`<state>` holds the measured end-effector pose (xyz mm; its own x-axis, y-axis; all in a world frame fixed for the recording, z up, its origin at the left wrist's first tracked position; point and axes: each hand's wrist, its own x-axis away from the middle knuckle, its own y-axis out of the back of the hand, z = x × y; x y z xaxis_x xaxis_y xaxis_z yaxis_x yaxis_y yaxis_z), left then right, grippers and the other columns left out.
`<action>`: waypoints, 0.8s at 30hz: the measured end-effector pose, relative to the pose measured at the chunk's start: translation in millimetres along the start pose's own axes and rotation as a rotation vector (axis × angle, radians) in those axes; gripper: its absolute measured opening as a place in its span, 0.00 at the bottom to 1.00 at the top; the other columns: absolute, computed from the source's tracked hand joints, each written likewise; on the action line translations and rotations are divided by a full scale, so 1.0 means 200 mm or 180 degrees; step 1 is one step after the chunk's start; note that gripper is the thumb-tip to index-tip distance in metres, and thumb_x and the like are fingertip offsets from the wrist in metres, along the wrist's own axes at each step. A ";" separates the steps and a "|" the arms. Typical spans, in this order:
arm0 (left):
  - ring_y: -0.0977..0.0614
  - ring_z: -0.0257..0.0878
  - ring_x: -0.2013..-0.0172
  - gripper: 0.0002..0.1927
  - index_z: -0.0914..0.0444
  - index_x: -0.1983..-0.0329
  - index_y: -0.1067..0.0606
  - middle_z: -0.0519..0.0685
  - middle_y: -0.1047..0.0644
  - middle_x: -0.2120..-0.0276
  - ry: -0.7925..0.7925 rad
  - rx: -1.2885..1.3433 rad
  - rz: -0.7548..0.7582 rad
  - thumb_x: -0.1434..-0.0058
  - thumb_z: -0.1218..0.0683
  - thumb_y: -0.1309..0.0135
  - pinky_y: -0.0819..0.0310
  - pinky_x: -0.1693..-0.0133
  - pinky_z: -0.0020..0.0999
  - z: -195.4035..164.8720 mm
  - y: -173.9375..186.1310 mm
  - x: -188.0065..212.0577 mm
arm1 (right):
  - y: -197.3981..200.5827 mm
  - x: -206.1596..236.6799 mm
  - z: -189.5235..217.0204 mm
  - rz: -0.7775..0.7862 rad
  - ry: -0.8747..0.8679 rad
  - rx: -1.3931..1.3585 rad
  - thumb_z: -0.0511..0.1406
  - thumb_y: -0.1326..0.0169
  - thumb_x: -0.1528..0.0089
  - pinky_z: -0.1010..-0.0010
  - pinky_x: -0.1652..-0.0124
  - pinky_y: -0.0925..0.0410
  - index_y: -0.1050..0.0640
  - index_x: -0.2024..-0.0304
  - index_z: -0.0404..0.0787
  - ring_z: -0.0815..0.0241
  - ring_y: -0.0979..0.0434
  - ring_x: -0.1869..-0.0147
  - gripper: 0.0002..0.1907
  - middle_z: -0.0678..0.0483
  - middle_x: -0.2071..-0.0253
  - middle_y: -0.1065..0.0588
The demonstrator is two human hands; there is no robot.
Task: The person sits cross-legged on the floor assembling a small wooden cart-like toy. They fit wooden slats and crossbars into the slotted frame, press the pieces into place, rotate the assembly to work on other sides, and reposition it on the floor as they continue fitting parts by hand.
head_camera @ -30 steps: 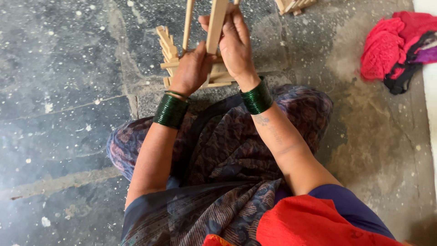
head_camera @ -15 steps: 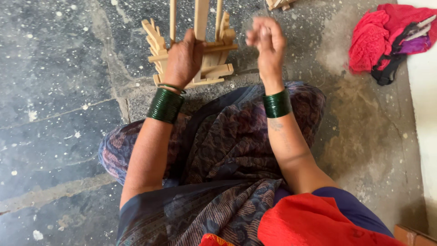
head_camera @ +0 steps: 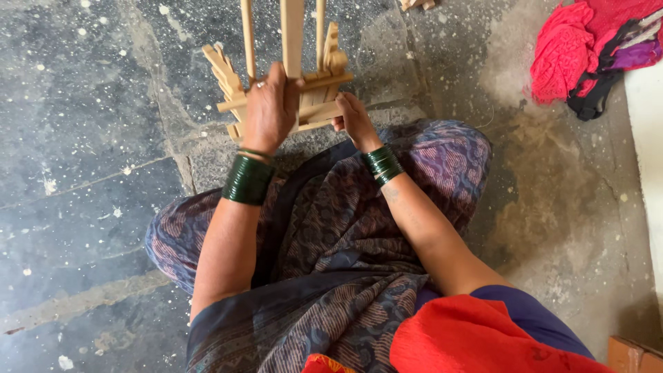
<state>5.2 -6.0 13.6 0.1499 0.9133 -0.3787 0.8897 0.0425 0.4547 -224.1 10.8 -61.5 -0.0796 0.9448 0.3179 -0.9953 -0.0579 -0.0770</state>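
A small frame of pale wooden sticks (head_camera: 319, 88) stands on the stone floor in front of my crossed legs. My left hand (head_camera: 270, 110) grips its upright slat and the cross sticks from the near side. My right hand (head_camera: 354, 119) rests low against the frame's right lower corner, fingers curled on a stick end. Both wrists wear stacks of dark green bangles (head_camera: 247, 179). My lap is covered by patterned purple and dark cloth (head_camera: 331, 228).
A heap of red, pink and purple cloth (head_camera: 587, 52) lies at the upper right beside a pale raised edge (head_camera: 646, 138). More wooden pieces (head_camera: 414, 3) show at the top edge. The speckled stone floor (head_camera: 83, 138) spreads to the left.
My right hand has come down from the tall upright slat to the frame's lower right corner. My left hand has stayed on the frame.
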 end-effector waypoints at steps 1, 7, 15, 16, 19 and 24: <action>0.21 0.41 0.80 0.08 0.63 0.60 0.36 0.52 0.21 0.76 -0.0022 -0.0093 -0.0028 0.25 0.58 0.51 0.27 0.76 0.35 -0.03 0.01 0.03 | -0.01 0.01 0.01 -0.0111 0.0102 0.0112 0.43 0.58 0.26 0.78 0.71 0.32 0.29 0.53 0.39 0.70 0.28 0.70 0.15 0.61 0.69 0.30; 0.14 0.45 0.54 0.07 0.62 0.46 0.29 0.53 0.17 0.53 0.0073 0.0885 -0.0242 0.24 0.57 0.54 0.16 0.54 0.40 -0.04 0.17 0.07 | -0.02 0.00 0.24 -0.0590 0.0471 0.1217 0.45 0.61 0.26 0.77 0.80 0.40 0.25 0.47 0.42 0.69 0.37 0.78 0.18 0.58 0.75 0.34; 0.19 0.46 0.41 0.09 0.61 0.48 0.24 0.54 0.19 0.45 0.0698 0.3514 -0.0962 0.29 0.56 0.43 0.28 0.33 0.48 0.30 0.13 0.06 | -0.07 -0.14 0.61 -0.0847 0.2600 0.2854 0.39 0.47 0.27 0.68 0.66 0.35 0.26 0.58 0.38 0.64 0.33 0.68 0.10 0.58 0.69 0.32; 0.19 0.46 0.42 0.10 0.60 0.49 0.24 0.54 0.19 0.46 0.0803 0.3482 -0.1204 0.32 0.56 0.40 0.28 0.34 0.49 0.34 0.09 0.07 | -0.09 -0.16 0.61 -0.0887 0.2713 0.2937 0.38 0.46 0.28 0.67 0.65 0.34 0.27 0.59 0.38 0.63 0.32 0.68 0.10 0.59 0.69 0.32; 0.20 0.46 0.45 0.13 0.61 0.51 0.24 0.54 0.20 0.49 0.1289 0.3277 -0.1826 0.38 0.57 0.37 0.29 0.39 0.48 0.42 -0.04 0.11 | -0.13 -0.24 0.60 -0.0809 0.2714 0.3299 0.38 0.46 0.29 0.69 0.68 0.35 0.27 0.62 0.42 0.64 0.33 0.70 0.09 0.59 0.69 0.30; 0.21 0.42 0.49 0.24 0.61 0.42 0.33 0.52 0.24 0.50 0.1788 0.3281 -0.2109 0.41 0.58 0.39 0.25 0.45 0.40 0.42 -0.11 0.14 | -0.15 -0.28 0.54 -0.0589 0.2888 0.3221 0.37 0.48 0.28 0.73 0.69 0.33 0.29 0.60 0.41 0.65 0.30 0.67 0.08 0.57 0.64 0.29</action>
<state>26.3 -15.9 -73.6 -0.4056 0.8914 0.2023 0.6789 0.4420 -0.5862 -195.3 -75.7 24.3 -0.2691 0.8192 -0.5065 -0.6233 0.2527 0.7400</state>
